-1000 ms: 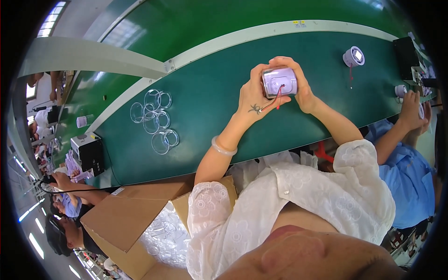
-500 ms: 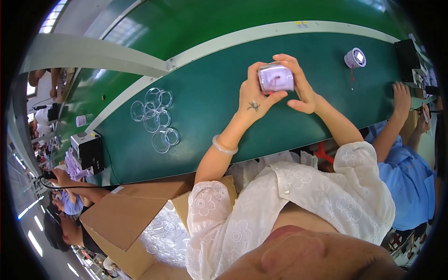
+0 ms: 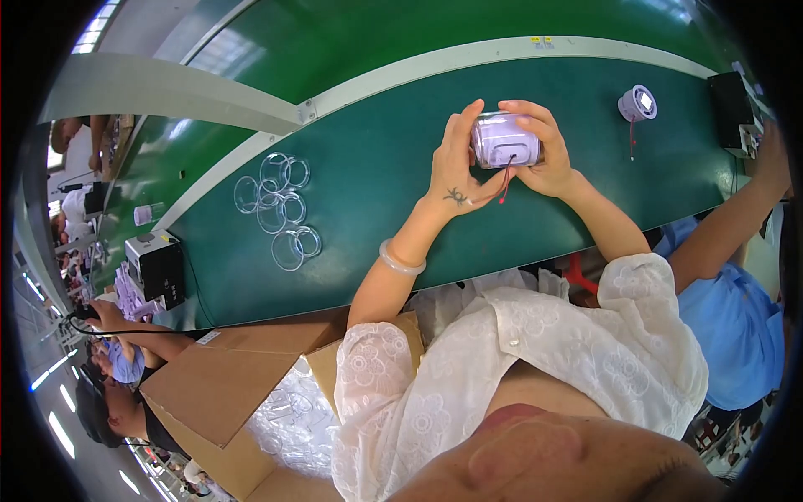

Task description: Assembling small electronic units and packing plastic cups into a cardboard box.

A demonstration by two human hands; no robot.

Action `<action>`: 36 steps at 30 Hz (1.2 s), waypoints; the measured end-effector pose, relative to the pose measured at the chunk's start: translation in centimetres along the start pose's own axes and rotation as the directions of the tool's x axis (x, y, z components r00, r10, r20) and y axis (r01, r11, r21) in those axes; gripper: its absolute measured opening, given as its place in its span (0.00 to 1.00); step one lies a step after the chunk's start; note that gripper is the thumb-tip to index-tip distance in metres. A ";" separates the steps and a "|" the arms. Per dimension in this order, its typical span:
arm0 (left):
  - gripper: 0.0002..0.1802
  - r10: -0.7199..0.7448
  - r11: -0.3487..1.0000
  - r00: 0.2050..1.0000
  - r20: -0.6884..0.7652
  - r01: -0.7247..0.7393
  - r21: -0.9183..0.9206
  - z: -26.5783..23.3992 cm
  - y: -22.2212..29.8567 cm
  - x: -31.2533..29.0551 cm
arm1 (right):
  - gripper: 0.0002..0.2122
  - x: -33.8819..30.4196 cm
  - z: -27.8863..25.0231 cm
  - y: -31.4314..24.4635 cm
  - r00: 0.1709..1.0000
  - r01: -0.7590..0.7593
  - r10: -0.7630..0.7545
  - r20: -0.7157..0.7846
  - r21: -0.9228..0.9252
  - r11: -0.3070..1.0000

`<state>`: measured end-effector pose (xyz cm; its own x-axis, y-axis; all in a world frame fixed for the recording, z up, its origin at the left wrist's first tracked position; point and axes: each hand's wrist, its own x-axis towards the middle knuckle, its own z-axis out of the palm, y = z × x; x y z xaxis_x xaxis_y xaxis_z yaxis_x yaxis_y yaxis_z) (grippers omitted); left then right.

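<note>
Since a moment ago, the purple part [image 3: 507,144] has turned and the right hand [image 3: 548,163] has closed in. Both it and the left hand [image 3: 453,171] hold the part above the green table [image 3: 376,159]. Red wires [image 3: 505,186] hang from it. Clear rings [image 3: 283,202] sit to the left.
</note>
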<state>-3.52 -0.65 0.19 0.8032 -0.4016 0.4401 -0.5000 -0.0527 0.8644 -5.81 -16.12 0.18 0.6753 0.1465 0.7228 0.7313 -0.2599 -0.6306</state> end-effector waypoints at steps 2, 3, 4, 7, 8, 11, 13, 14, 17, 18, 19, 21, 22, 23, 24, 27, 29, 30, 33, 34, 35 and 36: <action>0.39 0.073 0.994 0.995 0.068 -0.066 -0.090 -0.5 -0.4 0.1 | 0.30 0.1 0.0 0.1 0.999 0.044 -0.044 -0.006 -0.020 0.999; 0.39 0.071 0.994 0.995 0.069 -0.064 -0.090 -0.7 -1.0 0.1 | 0.29 0.2 0.0 0.2 0.996 0.089 -0.090 -0.011 -0.042 0.995; 0.37 0.090 0.978 0.992 0.089 -0.071 -0.197 -1.0 -1.5 0.3 | 0.29 0.2 0.0 0.1 0.996 0.087 -0.088 -0.010 -0.039 0.995; 0.34 0.052 0.933 0.994 0.096 -0.014 -0.361 -1.0 -1.1 0.1 | 0.28 0.3 0.1 0.0 0.996 0.089 -0.089 -0.005 -0.043 0.995; 0.33 -0.006 0.907 0.996 0.089 0.043 -0.419 -0.8 -0.6 0.2 | 0.26 0.4 0.2 0.0 0.993 0.115 -0.115 0.006 -0.052 0.992; 0.30 0.087 0.971 0.996 -0.028 -0.091 -0.219 0.0 -0.4 0.3 | 0.24 0.5 0.5 0.0 0.987 0.161 -0.158 0.031 -0.082 0.984; 0.29 0.019 0.983 0.999 -0.035 -0.025 -0.182 0.2 0.2 0.0 | 0.22 0.5 0.6 -0.1 0.983 0.181 -0.177 0.046 -0.107 0.978; 0.27 -0.042 0.988 0.998 -0.040 0.036 -0.148 0.2 0.4 -0.1 | 0.21 0.5 0.6 -0.1 0.982 0.189 -0.186 0.042 -0.108 0.976; 0.27 -0.025 0.994 0.999 0.024 0.027 -0.101 -0.3 0.5 -0.3 | 0.20 0.5 0.7 -0.1 0.977 0.213 -0.209 0.045 -0.102 0.972; 0.27 -0.027 0.994 0.999 0.022 0.029 -0.102 -0.3 0.6 -0.3 | 0.20 0.4 0.7 -0.1 0.973 0.228 -0.224 0.050 -0.097 0.969; 0.27 -0.018 0.992 1.000 0.019 0.021 -0.125 -0.3 0.7 -0.3 | 0.20 0.4 0.7 -0.1 0.973 0.227 -0.223 0.053 -0.096 0.969; 0.28 -0.012 0.989 1.000 0.015 0.014 -0.148 -0.1 0.4 -0.3 | 0.21 0.4 0.6 0.0 0.971 0.232 -0.227 0.072 -0.079 0.969; 0.31 0.006 0.978 1.000 0.002 -0.005 -0.211 0.0 0.0 -0.1 | 0.21 0.5 0.6 -0.1 0.972 0.231 -0.225 0.073 -0.077 0.970; 0.34 0.023 0.962 1.000 -0.012 -0.026 -0.272 0.1 -0.2 0.0 | 0.21 0.5 0.8 -0.3 0.984 0.176 -0.175 0.034 -0.023 0.984; 0.34 0.021 0.962 1.000 -0.013 -0.024 -0.272 0.0 -0.2 -0.2 | 0.22 0.6 0.9 -0.4 0.993 0.122 -0.122 -0.003 0.033 0.992; 0.38 -0.025 0.950 0.998 0.052 0.040 -0.309 -0.1 0.1 0.0 | 0.23 0.5 0.7 -0.2 0.989 0.149 -0.149 0.018 0.002 0.989; 0.38 0.060 0.959 0.998 0.011 -0.054 -0.278 0.0 -0.1 0.1 | 0.23 0.5 0.7 -0.3 0.988 0.151 -0.151 0.015 -0.001 0.988; 0.38 0.059 0.959 0.998 0.011 -0.054 -0.278 -0.1 -0.1 0.1 | 0.22 0.5 0.7 -0.3 0.988 0.155 -0.155 0.012 -0.003 0.988; 0.38 0.045 0.977 0.999 0.029 -0.038 -0.209 -0.3 0.4 0.1 | 0.23 0.5 0.6 -0.2 0.988 0.153 -0.153 0.026 -0.007 0.988; 0.39 0.020 0.993 1.000 0.015 -0.018 -0.118 -0.1 0.6 0.2 | 0.23 0.5 0.5 -0.2 0.988 0.152 -0.152 0.026 -0.008 0.988; 0.40 -0.004 1.000 1.000 -0.001 0.004 -0.026 0.0 0.9 0.2 | 0.22 0.5 0.5 -0.2 0.989 0.143 -0.143 0.024 -0.010 0.990; 0.40 -0.005 1.000 1.000 -0.001 0.005 -0.027 -0.1 1.0 0.2 | 0.22 0.5 0.5 -0.2 0.991 0.135 -0.134 0.023 -0.013 0.991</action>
<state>-3.80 -0.71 1.16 0.8058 -0.4002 0.4364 -0.4875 -0.0302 0.8726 -5.57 -15.53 0.57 0.5731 0.2018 0.7943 0.8142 -0.2499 -0.5240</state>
